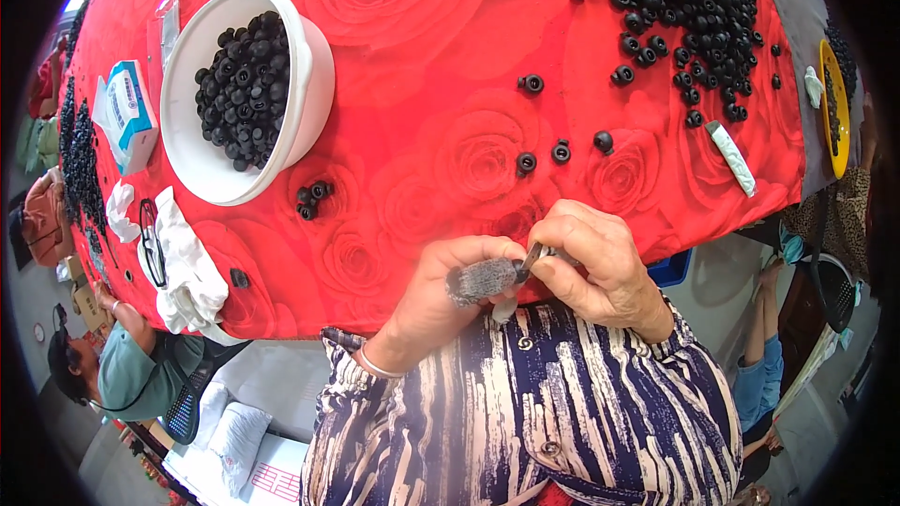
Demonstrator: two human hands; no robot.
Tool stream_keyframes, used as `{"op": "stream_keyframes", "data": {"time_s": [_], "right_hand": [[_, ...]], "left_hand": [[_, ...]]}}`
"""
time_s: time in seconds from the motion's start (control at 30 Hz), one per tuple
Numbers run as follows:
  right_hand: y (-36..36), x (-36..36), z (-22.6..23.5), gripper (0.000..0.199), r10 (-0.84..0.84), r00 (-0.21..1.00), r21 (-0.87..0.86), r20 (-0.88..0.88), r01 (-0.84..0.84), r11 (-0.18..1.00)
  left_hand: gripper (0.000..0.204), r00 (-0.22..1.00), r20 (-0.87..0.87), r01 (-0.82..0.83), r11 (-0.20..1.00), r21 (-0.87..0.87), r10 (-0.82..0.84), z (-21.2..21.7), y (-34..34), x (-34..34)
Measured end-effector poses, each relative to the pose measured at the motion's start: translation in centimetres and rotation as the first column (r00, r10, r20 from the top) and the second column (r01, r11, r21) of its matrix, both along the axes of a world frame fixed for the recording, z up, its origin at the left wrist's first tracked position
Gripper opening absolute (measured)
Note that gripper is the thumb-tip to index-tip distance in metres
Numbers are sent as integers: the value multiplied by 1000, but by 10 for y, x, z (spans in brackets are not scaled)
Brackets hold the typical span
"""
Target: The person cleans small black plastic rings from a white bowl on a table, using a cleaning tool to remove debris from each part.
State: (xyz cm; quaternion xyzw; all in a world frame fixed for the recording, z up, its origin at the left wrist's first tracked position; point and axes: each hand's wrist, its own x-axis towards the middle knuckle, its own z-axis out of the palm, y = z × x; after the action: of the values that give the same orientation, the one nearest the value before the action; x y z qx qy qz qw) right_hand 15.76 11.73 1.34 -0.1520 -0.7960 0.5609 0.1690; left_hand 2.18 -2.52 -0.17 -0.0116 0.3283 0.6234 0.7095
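My left hand point(433, 292) is closed in a pinch near the table's front edge, with a grey knitted finger cover point(480, 282) on one digit. At its fingertips is a small black part point(521, 271), mostly hidden by the fingers. My right hand point(600, 270) is closed around a small metal blade point(533, 256), whose end meets the black part. Just beyond the hands, loose round black parts point(527, 164) with open tops lie on the red rose-patterned cloth point(403, 122).
A white bowl point(314, 84) of black parts stands at the left, beside a tissue box point(131, 122), glasses point(150, 239) and a white cloth point(187, 272). A large pile of black parts point(694, 0) spreads at the far right. A wrapped white strip point(731, 159) lies below it. Other people sit nearby.
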Motion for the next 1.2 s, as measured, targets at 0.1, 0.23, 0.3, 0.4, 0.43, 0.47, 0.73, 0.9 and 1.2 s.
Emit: {"op": "stream_keyframes", "data": {"time_s": [0.1, 0.23, 0.3, 0.4, 0.43, 0.47, 0.73, 0.9, 1.2], "right_hand": [[1, 0, 0, 16, 8, 1000, 5, 3, -8, 1000], [2, 0, -1, 16, 26, 1000, 5, -7, -26, 1000], [2, 0, -1, 16, 33, 999, 5, -9, -33, 999], [4, -1, 1, 16, 40, 999, -1, 4, -40, 999], [4, -1, 0, 16, 46, 999, 8, 2, -46, 999], [4, -1, -2, 17, 52, 999, 16, 1, -52, 998], [5, 1, 3, 20, 186, 982, 124, 6, -186, 975], [11, 9, 2, 16, 65, 994, -75, -84, -71, 995], [6, 2, 7, 13, -35, 999, -12, 5, 35, 999]], "left_hand": [[22, 1000, -3, 9, 1000, -13, -9, 1, 1, 0], [22, 1000, -11, -7, 1000, -21, 6, 3, 2, 1], [22, 1000, -18, -11, 1000, -27, 11, 3, 2, 1], [22, 999, -26, 22, 999, -29, -23, 4, 2, -1], [22, 999, -31, 21, 999, -44, -22, 5, 2, 0], [22, 999, -36, 20, 998, -59, -22, 5, 2, 0], [27, 999, 43, 13, 998, -61, -10, -1, 6, -4], [32, 997, 68, -19, 999, -29, 21, -1, 7, -3], [20, 999, 52, -19, 999, 36, 17, -1, 6, 0]]}}
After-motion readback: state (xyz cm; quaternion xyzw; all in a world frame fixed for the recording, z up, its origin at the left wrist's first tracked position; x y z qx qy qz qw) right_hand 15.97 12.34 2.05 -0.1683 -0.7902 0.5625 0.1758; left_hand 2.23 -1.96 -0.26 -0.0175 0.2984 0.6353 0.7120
